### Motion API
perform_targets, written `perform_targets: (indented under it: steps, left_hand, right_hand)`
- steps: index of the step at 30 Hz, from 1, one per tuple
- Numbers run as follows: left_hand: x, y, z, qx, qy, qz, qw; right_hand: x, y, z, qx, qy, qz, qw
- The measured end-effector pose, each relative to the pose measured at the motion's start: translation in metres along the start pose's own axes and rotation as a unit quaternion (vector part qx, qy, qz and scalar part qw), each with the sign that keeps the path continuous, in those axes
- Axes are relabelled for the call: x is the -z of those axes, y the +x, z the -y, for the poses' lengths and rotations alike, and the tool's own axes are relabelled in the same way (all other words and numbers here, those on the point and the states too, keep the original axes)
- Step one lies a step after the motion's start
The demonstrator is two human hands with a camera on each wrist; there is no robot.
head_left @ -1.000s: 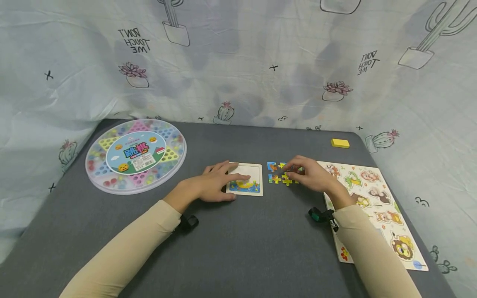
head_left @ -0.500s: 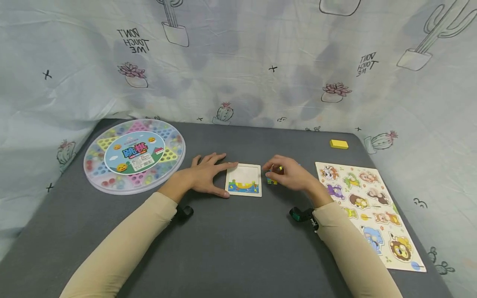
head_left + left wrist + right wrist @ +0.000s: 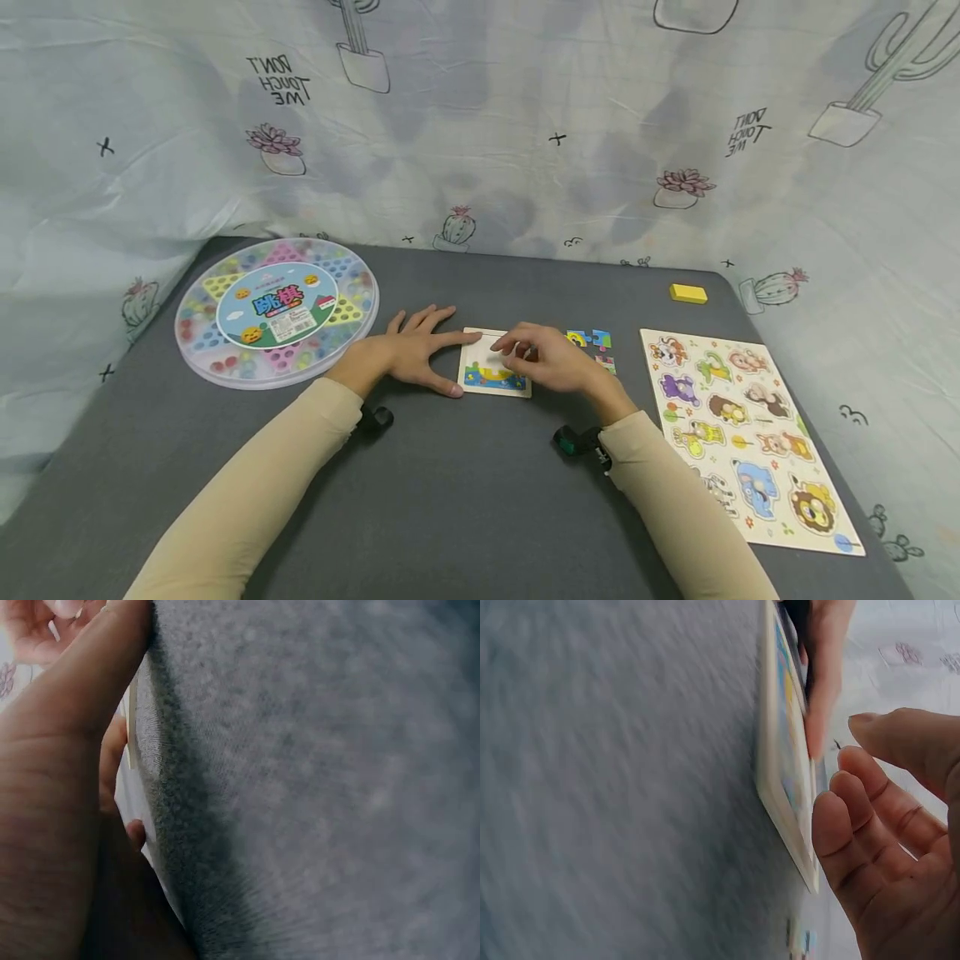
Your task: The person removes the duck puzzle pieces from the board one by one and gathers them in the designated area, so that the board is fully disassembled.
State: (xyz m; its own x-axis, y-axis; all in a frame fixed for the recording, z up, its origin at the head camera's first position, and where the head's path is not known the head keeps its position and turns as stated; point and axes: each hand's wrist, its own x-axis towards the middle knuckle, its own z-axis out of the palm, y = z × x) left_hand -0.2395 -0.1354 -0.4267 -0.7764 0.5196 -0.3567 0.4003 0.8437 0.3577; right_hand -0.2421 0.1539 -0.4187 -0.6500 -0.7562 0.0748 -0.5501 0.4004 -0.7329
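Fingers spread, my left hand (image 3: 405, 354) frames the left edge of a small wooden jigsaw puzzle board (image 3: 474, 350), index finger at its top corner and thumb at its lower one. A blue and yellow strip of picture runs along the board's bottom; bare wood shows above. Over its right half hovers my right hand (image 3: 551, 358), loosely curled. In the right wrist view its thumb and fingertips (image 3: 832, 817) stand apart, with nothing visible between them. Several loose jigsaw pieces (image 3: 602, 337) lie to the right, partly hidden behind that hand.
A round Chinese checkers set (image 3: 315, 333) lies at the back left of the grey table. On the right is a large animal peg puzzle board (image 3: 738, 458), with a yellow block (image 3: 688, 293) behind it. A printed curtain (image 3: 495, 150) hangs along the back and sides.
My right hand has moved left from the loose pieces to over the puzzle board. My left hand has drawn back from the board's face to its left edge.
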Motion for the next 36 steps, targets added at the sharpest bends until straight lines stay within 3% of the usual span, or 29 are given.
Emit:
perform_targets:
  steps: [6,13,19,36]
  left_hand:
    - [-0.007,0.008,0.007,0.011,0.015,0.013,0.9998]
    - [-0.01,0.011,0.007,0.018,0.016,0.015,0.9996]
    - [-0.01,0.012,0.008,0.025,0.021,0.018,0.9993]
    - [-0.01,0.011,0.008,0.015,0.017,0.01,0.9997]
  right_hand:
    - [-0.01,0.005,0.004,0.0,-0.016,0.018,1.0]
    - [-0.014,0.008,0.006,0.01,-0.043,0.006,0.999]
    - [-0.019,0.014,0.007,0.031,-0.034,0.005,0.999]
    - [-0.022,0.017,0.005,0.016,-0.038,0.047,0.998]
